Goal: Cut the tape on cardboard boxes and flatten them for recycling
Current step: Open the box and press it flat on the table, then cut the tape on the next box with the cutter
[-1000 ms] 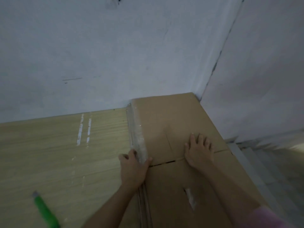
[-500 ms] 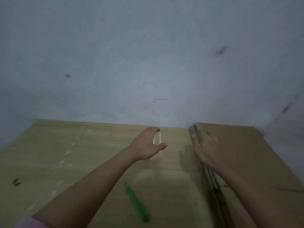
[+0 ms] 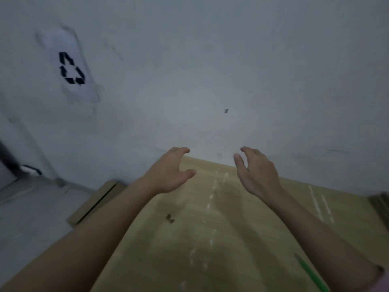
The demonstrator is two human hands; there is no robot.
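Cardboard shows in two places from where I watch: a flattened stack [image 3: 380, 202] just peeking in at the far right edge of the surface [image 3: 242, 239], and a flat piece [image 3: 94, 204] lying on the floor at the left, beside the surface and close to the wall. Both look already collapsed, so I judge at least part of the flattening is done. I see no standing, taped-up box anywhere in view, so I cannot say whether more boxes wait outside the picture.

My left hand [image 3: 170, 173] and right hand [image 3: 255, 173] hang in the air over the far end of the surface, near the wall and well apart from either piece of cardboard. Both are empty, fingers loosely curved and palms turned toward each other, gripping nothing.

A green cutter [image 3: 311, 272], as I take it to be, lies on the surface by my right forearm, not in use. A recycling sign [image 3: 71, 68] is on the wall up to the left.

My guess is I am between boxes: what is left would be fetching the next one, cutting its tape and pressing it flat, or moving the flat pieces toward the sign.
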